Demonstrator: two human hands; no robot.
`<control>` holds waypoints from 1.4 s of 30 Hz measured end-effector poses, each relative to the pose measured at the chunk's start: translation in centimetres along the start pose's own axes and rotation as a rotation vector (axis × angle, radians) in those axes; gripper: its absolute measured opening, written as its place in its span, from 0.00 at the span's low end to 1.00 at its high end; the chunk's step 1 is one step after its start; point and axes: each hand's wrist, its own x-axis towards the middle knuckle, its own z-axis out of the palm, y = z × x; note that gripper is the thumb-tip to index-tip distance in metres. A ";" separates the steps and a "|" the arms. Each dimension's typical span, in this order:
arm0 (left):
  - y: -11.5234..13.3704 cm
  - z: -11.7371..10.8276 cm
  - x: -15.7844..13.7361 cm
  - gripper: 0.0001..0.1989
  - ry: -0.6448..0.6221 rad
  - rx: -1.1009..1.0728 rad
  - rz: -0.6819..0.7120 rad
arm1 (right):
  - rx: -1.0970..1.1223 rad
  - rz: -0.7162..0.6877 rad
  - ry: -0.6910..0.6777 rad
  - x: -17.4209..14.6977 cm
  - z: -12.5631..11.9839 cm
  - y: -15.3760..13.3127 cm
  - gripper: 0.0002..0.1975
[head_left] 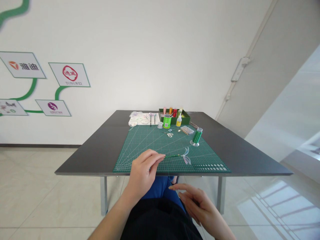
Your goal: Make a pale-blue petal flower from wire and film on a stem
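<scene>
My left hand [145, 168] is closed above the mat's front edge, its thumb and fingertips pinching a flower stem [172, 156] wrapped in green. At the stem's right end, translucent pale petals [186, 157] spread out over the green cutting mat [145, 141]. My right hand [197, 203] is lower, in front of the table edge and above my lap, with its fingers bent. A very faint thread seems to run down from the stem toward its fingertips; the grip on it is hard to see. Beyond the flower, a spool of green thread [197, 136] stands upright.
White-handled scissors [170, 135], a clear case [187, 130], a small white spool [160, 125], a green can [167, 121] and a yellow-labelled bottle [178, 120] sit farther back. Behind them are a green box [187, 119] of thread spools and white material [137, 117]. The dark table [97, 146] surrounds the mat.
</scene>
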 end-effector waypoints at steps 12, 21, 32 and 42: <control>-0.5 -0.3 -0.1 0.12 0.013 0.000 -0.037 | 0.004 0.026 -0.009 0.1 0.5 -0.2 0.26; -0.6 -0.2 -0.1 0.12 -0.019 0.079 -0.028 | -0.080 -0.001 -0.074 -0.4 -0.2 -1.3 0.22; -1.5 0.7 -0.4 0.17 -0.081 0.246 0.028 | -0.144 -0.232 -0.113 1.1 -3.6 -5.8 0.16; -1.4 0.8 -0.2 0.16 -0.212 0.313 0.075 | 0.057 -0.196 -0.211 5.1 -6.6 -8.2 0.23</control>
